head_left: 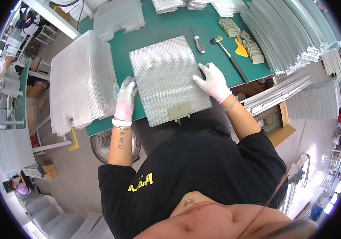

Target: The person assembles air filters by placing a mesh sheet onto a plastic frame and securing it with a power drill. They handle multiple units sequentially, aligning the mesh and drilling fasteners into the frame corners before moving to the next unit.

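A silver mesh panel (pixel 164 75) lies before me on the green table, its near end over the front edge. A beige plastic clip plate (pixel 180 110) sits at its near edge, with small prongs sticking out toward me. Both hands wear white gloves with pink cuffs. My left hand (pixel 126 95) rests beside the panel's left edge, fingers stretched out and pointing away from me. At the right edge, my right hand (pixel 213 81) has its thumb on the mesh and its fingers spread. Neither hand visibly grips anything.
A tall stack of mesh sheets (pixel 77 79) stands on the left. Behind the panel lie a screwdriver (pixel 198 44), a hammer (pixel 230 57), a yellow scraper (pixel 241 47) and several beige plates (pixel 254 51). Metal strips (pixel 286 32) fill the right; a fan (pixel 101 145) stands under the table.
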